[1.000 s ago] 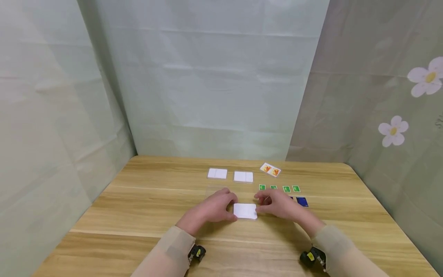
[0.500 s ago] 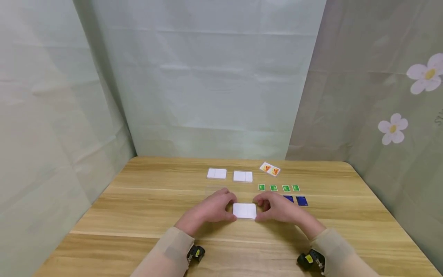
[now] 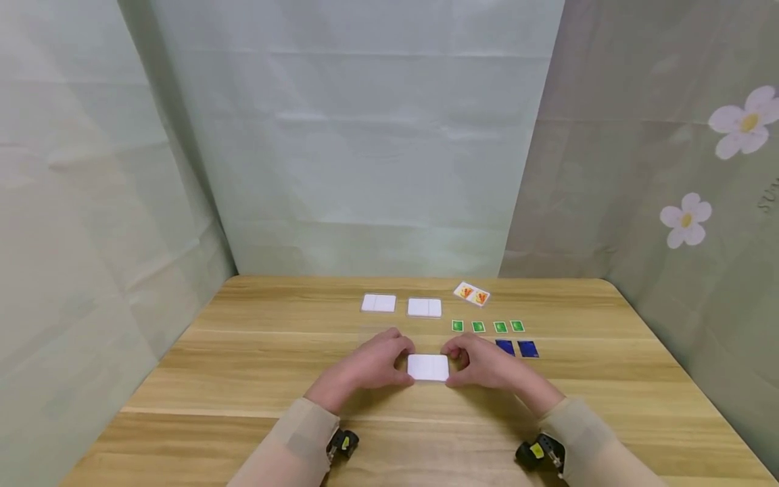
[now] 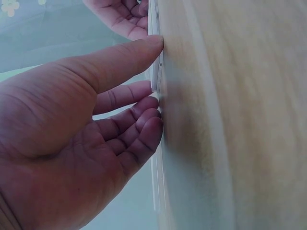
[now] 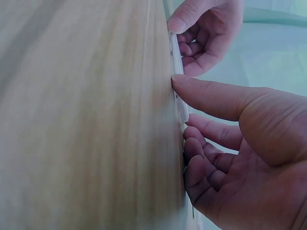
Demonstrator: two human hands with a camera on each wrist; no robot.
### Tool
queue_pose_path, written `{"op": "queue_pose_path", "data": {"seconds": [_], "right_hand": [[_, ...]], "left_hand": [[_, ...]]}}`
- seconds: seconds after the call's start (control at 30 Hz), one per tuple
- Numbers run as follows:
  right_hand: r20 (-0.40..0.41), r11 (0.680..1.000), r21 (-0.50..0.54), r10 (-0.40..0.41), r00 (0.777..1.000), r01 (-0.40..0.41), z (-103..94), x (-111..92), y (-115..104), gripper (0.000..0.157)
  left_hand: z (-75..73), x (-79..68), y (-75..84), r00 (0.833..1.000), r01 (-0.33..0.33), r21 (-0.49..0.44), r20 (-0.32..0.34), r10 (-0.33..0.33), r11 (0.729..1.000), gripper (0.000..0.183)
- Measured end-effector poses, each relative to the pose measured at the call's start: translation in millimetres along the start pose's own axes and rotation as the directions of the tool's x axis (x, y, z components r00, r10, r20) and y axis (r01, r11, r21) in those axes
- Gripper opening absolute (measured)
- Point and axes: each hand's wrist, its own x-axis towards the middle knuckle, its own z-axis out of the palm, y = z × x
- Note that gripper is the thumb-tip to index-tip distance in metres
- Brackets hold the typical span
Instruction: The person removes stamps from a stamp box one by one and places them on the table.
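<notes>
On my head feed, the main change over the past second is at the right hand (image 3: 485,362): its thumb and index finger were loosely placed by the end of the white card (image 3: 428,368), and now they sit at its near and far edges. The left hand (image 3: 379,362) looks much the same as it did, thumb at the near edge and index finger at the far one. The card's near right corner, which showed a slight stagger then, now looks even, so I judge that the shift has squared it up and left both ends held alike. Neither set of fingers is spread wide; each pinches the card across its short side, and both wrist feeds show the thumbs touching its near edge. The card lies roughly level between the hands, in front of the person, at or just above the table (image 3: 255,379); I cannot tell whether its whole underside touches the wood, nor whether it is one piece or several stacked. Beyond it lie two blank cards (image 3: 379,303) and, right of those, a tilted picture card (image 3: 471,293). A row of four green cards (image 3: 458,326) stands nearer, with two blue cards (image 3: 528,349) just beside the right hand, one of them more exposed than a second ago.
</notes>
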Motion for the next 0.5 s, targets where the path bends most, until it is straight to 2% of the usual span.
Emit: {"op": "queue_pose_path", "data": {"seconds": [0.23,0.43,0.5], "right_hand": [[-0.009,1.0,-0.004,0.001,1.0,-0.001,1.8,1,-1,0.037],[-0.01,1.0,-0.011,-0.006,1.0,0.006,1.9,0,1,0.039],[-0.007,1.0,-0.007,-0.001,1.0,0.001,1.7,0,1,0.039]], "left_hand": [[-2.3,-3.9,-4.2,0.999,-0.012,-0.008,-0.034,0.012,1.0,0.054],[-7.6,-10.7,-13.7,0.992,-0.025,0.025,-0.125,0.028,0.999,0.06],[-10.8,-13.0,-18.4,0.989,-0.003,0.034,-0.149,0.008,0.999,0.062]]}}
